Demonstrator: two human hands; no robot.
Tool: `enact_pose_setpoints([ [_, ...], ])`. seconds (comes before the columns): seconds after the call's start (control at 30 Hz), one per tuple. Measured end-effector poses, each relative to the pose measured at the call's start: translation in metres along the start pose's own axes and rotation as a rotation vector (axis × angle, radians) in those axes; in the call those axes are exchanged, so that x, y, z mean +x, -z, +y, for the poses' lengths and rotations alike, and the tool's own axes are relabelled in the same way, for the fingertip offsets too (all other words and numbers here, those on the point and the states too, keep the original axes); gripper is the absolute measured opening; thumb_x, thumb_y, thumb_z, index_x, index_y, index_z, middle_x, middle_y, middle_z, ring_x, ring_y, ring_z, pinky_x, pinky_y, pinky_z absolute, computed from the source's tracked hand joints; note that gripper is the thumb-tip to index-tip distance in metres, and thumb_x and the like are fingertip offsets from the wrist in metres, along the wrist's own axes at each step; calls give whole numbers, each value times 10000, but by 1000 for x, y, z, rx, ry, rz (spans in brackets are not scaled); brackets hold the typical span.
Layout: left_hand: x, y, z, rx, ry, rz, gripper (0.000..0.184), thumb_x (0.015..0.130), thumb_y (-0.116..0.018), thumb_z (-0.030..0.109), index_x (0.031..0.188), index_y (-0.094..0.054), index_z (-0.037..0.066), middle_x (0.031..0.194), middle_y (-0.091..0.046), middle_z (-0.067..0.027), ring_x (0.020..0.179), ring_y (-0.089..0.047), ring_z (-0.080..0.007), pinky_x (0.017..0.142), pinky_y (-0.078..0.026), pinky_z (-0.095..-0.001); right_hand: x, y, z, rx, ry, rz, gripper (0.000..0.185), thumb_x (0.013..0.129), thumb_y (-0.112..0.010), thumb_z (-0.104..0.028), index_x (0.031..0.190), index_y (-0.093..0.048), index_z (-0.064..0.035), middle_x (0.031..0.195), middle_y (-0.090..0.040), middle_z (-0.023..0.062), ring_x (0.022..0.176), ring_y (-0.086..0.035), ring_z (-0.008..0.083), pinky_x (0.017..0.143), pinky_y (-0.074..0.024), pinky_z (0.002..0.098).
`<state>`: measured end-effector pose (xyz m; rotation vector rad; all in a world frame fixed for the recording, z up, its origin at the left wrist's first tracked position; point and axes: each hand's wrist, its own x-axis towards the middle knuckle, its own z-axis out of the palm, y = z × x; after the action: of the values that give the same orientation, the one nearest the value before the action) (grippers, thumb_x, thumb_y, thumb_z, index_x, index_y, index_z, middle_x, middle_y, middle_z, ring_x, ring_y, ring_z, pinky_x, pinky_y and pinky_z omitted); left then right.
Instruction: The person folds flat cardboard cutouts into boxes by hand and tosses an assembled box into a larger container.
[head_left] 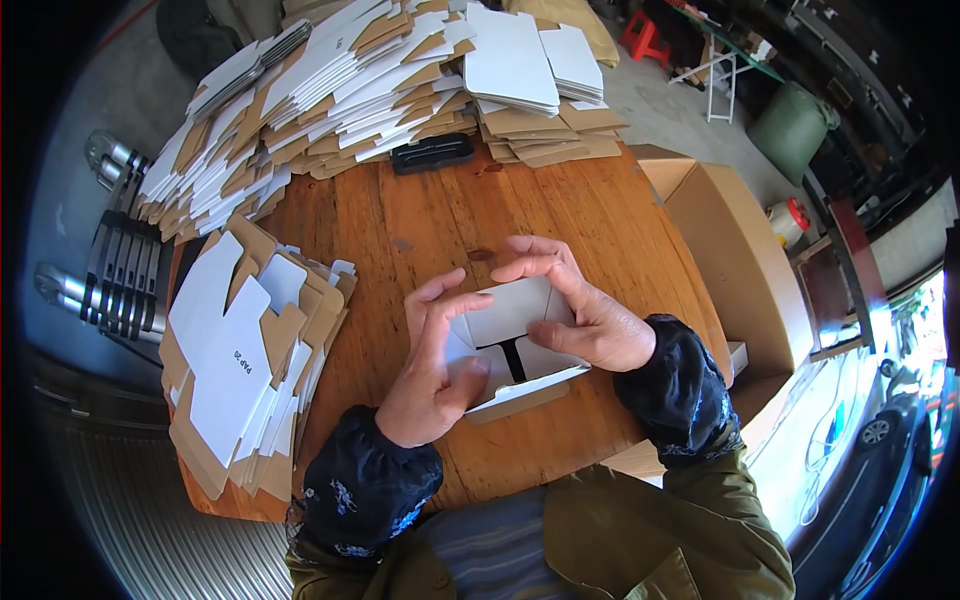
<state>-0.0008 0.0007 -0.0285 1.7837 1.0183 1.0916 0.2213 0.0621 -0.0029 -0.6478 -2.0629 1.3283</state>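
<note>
A small, partly folded white cardboard box (500, 316) lies on the wooden table in front of me, its inside facing up. A black T-shaped mark or gap shows in its floor. My left hand (437, 365) is around the box's left side, with the thumb over the inner face and the curled fingers along the outer edge. On the right side, my right hand (580, 315) has its thumb inside the box and its bent fingers at the back panel. Brown card shows under the front edge.
Flat cardboard blanks (225, 350) are piled at the left, one printed "PAP 20". A larger heap of blanks (350, 85) covers the table's far side, by a black tray (432, 153). A big open carton (740, 260) stands against the right edge.
</note>
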Motion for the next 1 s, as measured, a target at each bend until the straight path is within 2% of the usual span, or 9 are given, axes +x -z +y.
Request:
enact_pose_setpoints([
  [0.23,-2,-5,-1,21,-28,78,319,866,-511,71,1184,-536,82,1443,-254,-201,1356,-267,-363,1116,-267,-479,-2,-5,3,33,2,57,658,781,-537,118,1374,-446,-151,1449,-266,143,1435,-160,308,1135,-230,430],
  [0.43,-3,-2,-4,61,-50,58,242,865,-524,87,1107,-519,76,1435,-262,-216,1329,-296,-363,1096,-284,-475,-3,-4,4,8,-16,54,686,790,-567,110,1408,-404,-139,1499,-234,140,1422,-213,286,1123,-249,401],
  [0.57,-5,-6,-16,-17,-75,123,420,832,-560,63,1226,-418,88,1452,-226,-204,1323,-300,-341,1098,-291,-464,-3,-3,5,77,-74,47,706,811,-585,63,1435,-351,-171,1479,-234,138,1402,-237,291,1105,-280,401],
  [0.73,-4,-11,-13,-169,-60,142,683,798,-612,23,1382,-263,88,1472,-182,-169,1320,-315,-283,1096,-328,-451,-3,-3,2,112,-103,37,729,846,-604,45,1472,-282,-146,1411,-278,101,1223,-393,199,1018,-380,344],
  [0.87,-3,-13,-15,-172,-102,144,754,803,-626,24,1433,-215,77,1475,-184,-160,1324,-322,-267,1091,-344,-451,-3,-3,0,158,-114,37,747,862,-643,16,1484,-256,-130,1347,-318,75,1084,-446,146,953,-427,312],
  [1.0,-3,-13,-14,-161,-119,146,776,797,-624,16,1445,-201,71,1474,-184,-160,1338,-311,-269,1100,-332,-451,-2,-3,-2,222,-146,37,747,876,-664,-14,1486,-250,-132,1314,-352,65,1074,-450,140,957,-422,313],
])
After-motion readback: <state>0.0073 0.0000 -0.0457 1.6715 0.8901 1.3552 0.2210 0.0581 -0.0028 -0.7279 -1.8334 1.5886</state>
